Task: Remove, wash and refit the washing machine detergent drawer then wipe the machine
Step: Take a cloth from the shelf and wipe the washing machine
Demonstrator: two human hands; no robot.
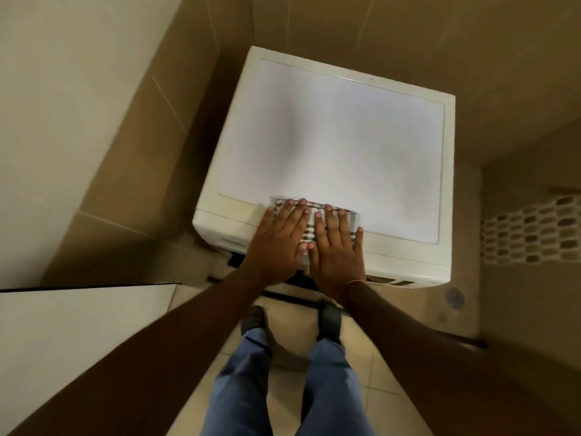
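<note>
A white washing machine (339, 133) stands in a tiled corner, seen from above. A checked cloth (311, 229) lies flat on the front edge of its top. My left hand (276, 240) and my right hand (338, 247) both press flat on the cloth, side by side, fingers spread and pointing away from me. The hands cover most of the cloth. The detergent drawer is not visible from this angle.
Beige tiled walls close in behind and to the left of the machine. A white counter (78, 328) sits at lower left. A floor drain (454, 298) lies to the right. My legs and shoes stand on the floor tiles (283, 385) just in front.
</note>
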